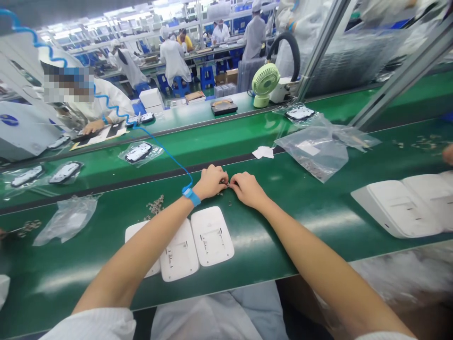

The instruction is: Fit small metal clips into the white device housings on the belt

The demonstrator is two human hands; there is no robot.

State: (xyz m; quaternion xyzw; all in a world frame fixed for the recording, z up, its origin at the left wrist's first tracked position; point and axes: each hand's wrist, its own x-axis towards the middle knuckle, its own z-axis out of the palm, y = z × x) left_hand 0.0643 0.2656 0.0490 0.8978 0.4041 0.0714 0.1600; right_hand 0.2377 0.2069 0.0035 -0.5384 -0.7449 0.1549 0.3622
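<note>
Both hands meet over the green work surface (262, 236), just beyond the white plastic housings. My left hand (213, 181), with a blue wrist strap (191, 196) on its wrist, has its fingers curled at small metal parts. Close beside it on the right, my right hand (247, 188) pinches at the same tiny parts (228, 185); which hand holds which piece is too small to tell. Nearer me lies a white housing (212, 236), with a second housing (180, 252) beside it and another partly under my left forearm. A pile of small metal parts (155, 205) sits behind them.
A clear bag of parts (313, 153) and white paper pieces (264, 152) lie behind on the right. More white housings (406, 208) stand at right. A coiled blue cord (166, 153) runs to my strap. A green fan (264, 82) and a co-worker (106, 97) are across the line.
</note>
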